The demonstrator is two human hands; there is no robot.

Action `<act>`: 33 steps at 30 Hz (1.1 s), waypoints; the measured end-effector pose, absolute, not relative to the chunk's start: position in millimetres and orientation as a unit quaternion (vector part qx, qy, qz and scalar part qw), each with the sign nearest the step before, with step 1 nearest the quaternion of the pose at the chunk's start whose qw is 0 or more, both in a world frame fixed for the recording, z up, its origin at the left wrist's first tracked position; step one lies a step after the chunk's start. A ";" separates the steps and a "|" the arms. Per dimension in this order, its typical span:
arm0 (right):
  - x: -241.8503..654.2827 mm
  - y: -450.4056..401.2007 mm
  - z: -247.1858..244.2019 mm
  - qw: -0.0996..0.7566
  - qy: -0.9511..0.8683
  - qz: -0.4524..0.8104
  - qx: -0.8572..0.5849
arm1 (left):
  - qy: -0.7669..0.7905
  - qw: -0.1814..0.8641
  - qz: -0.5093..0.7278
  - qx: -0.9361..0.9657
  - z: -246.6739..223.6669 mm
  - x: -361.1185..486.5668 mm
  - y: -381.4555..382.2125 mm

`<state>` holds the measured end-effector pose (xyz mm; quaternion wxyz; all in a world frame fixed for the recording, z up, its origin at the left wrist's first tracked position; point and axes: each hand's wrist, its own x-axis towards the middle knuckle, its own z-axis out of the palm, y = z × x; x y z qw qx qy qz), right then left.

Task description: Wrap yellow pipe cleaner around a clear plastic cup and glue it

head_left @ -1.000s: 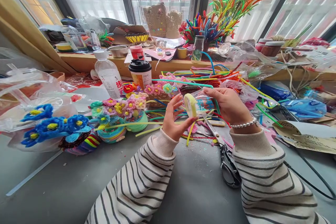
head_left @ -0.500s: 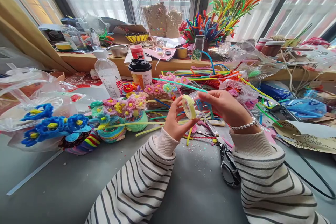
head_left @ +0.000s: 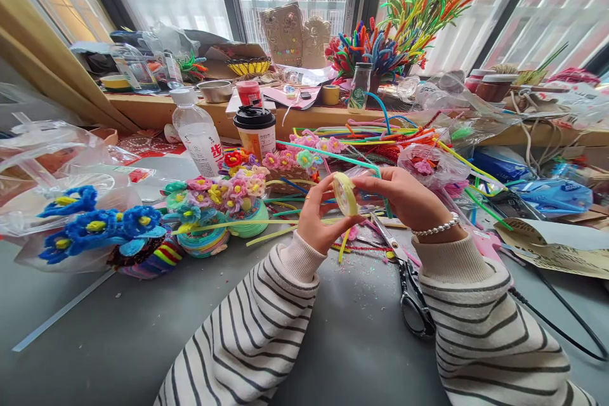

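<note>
My left hand (head_left: 318,216) pinches a small yellow-green tape roll (head_left: 344,193) between thumb and fingers, held edge-on above the grey table (head_left: 118,336). My right hand (head_left: 408,198) meets it from the right, fingertips on the roll's far side, where clear wrapping shows. A pearl bracelet (head_left: 440,227) circles my right wrist. Both sleeves are white with dark stripes. Black-handled scissors (head_left: 413,301) lie on the table just under my right forearm.
Pipe-cleaner flower baskets (head_left: 223,209) and blue flowers in a plastic bag (head_left: 90,225) sit to the left. A water bottle (head_left: 196,133) and a lidded cup (head_left: 255,130) stand behind. Loose pipe cleaners (head_left: 380,133) cover the back. A black cable (head_left: 561,317) runs on the right.
My right hand has slid leftward onto the tape roll, and the clear wrapper it held beside the roll is now mostly hidden. The left hand turned the roll slightly.
</note>
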<state>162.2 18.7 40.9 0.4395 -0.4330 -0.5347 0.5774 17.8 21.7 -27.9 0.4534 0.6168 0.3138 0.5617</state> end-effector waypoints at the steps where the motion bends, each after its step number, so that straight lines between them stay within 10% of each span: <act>1: 161.8 18.4 41.3 0.441 -0.528 0.584 -0.430 | 0.312 0.451 0.563 0.619 -28.4 17.6 22.1; 33: 168.7 17.2 42.0 0.409 -0.613 0.550 -0.393 | 0.292 0.291 0.627 0.661 -31.6 13.6 20.7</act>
